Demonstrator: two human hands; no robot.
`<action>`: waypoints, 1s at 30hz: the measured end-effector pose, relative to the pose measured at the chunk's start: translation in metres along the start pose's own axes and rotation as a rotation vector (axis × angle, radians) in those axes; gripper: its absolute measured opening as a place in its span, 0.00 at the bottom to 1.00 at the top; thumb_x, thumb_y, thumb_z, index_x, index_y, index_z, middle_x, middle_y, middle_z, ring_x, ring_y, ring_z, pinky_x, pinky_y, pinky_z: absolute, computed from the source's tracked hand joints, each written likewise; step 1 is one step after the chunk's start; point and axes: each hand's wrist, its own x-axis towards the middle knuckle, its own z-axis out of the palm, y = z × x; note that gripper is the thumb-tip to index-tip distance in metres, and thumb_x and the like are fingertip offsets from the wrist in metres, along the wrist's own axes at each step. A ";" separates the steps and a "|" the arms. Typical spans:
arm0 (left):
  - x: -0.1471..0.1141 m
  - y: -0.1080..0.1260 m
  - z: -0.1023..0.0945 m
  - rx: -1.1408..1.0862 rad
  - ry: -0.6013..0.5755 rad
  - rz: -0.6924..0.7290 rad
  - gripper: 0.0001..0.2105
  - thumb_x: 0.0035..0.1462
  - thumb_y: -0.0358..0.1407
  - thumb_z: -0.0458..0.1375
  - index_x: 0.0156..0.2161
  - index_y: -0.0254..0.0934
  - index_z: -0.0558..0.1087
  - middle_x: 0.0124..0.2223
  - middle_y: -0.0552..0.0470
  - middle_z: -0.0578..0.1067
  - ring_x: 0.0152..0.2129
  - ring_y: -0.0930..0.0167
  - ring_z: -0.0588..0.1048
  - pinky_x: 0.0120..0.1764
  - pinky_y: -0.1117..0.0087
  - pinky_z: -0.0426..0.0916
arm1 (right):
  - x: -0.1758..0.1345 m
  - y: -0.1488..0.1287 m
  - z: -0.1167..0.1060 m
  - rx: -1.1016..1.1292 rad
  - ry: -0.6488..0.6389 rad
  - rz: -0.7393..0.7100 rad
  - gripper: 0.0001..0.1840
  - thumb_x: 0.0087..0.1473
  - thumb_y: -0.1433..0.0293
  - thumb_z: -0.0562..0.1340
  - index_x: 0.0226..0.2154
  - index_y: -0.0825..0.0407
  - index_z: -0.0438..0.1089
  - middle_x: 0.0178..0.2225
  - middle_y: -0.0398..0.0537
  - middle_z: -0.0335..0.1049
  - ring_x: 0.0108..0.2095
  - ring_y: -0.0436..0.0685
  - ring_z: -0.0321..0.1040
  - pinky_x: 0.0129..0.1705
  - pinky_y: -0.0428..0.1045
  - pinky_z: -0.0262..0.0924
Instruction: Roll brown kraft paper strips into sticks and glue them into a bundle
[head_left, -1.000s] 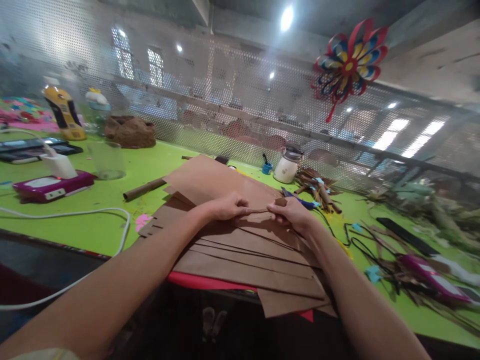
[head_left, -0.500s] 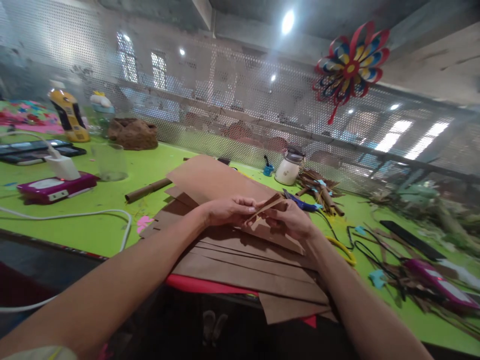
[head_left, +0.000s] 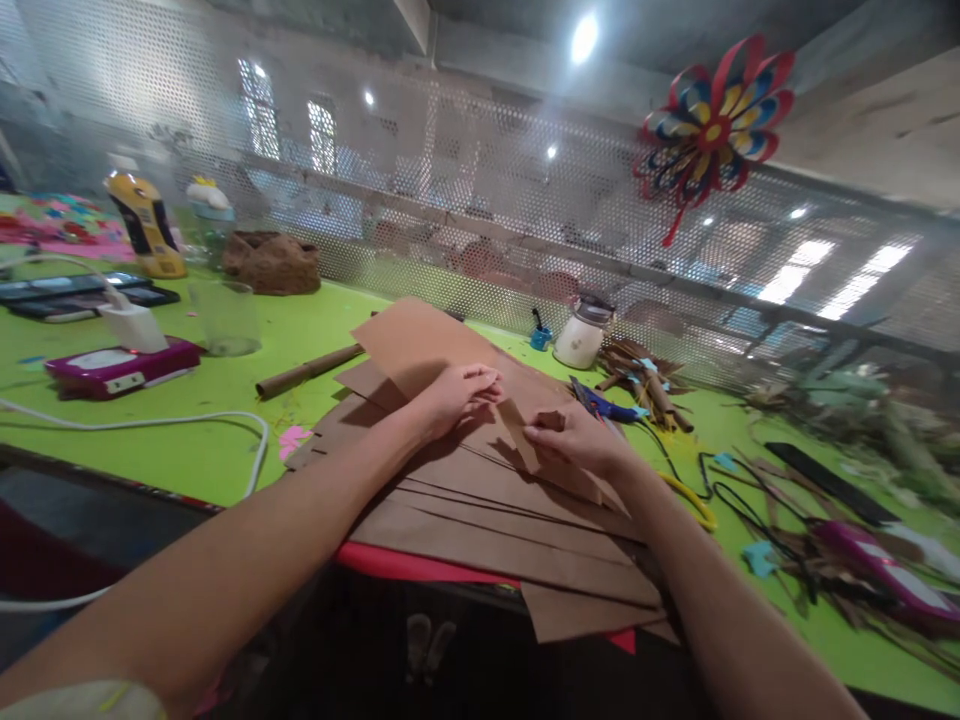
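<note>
Brown paper strip [head_left: 517, 434] between left hand [head_left: 466, 394] and right hand [head_left: 576, 437]

The right pinches its right edge; the left's fingers bunch at its far end, their hold unclear. The strip slants over brown sheets [head_left: 495, 517] on a green table [head_left: 214, 385].

open counter [head_left: 307, 322] for me behind the brown tube [head_left: 307, 372], clear cup [head_left: 225, 325] bounding it leftward, paper sheets [head_left: 487, 535] filling the middle front edge, white jar [head_left: 577, 344] blocking me near the back edge
</note>
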 end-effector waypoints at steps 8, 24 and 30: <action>0.001 -0.015 0.006 0.879 -0.057 0.337 0.09 0.50 0.33 0.51 0.33 0.33 0.73 0.35 0.47 0.73 0.34 0.69 0.69 0.39 0.69 0.61 | 0.008 0.017 0.005 -0.416 -0.098 -0.063 0.11 0.48 0.73 0.53 0.24 0.57 0.70 0.22 0.44 0.69 0.22 0.48 0.60 0.26 0.42 0.51; -0.001 -0.014 0.002 1.041 -0.246 0.374 0.07 0.45 0.32 0.54 0.26 0.32 0.74 0.24 0.48 0.72 0.22 0.73 0.66 0.28 0.74 0.56 | 0.004 0.017 0.009 -0.553 0.003 -0.038 0.10 0.47 0.69 0.56 0.26 0.55 0.72 0.22 0.45 0.70 0.21 0.48 0.58 0.23 0.42 0.48; 0.000 -0.018 0.001 1.117 -0.237 0.397 0.07 0.44 0.29 0.52 0.25 0.33 0.73 0.24 0.49 0.71 0.22 0.73 0.66 0.28 0.74 0.56 | 0.002 0.013 0.007 -0.685 -0.013 -0.052 0.09 0.46 0.70 0.57 0.28 0.55 0.72 0.25 0.47 0.72 0.22 0.48 0.60 0.25 0.43 0.48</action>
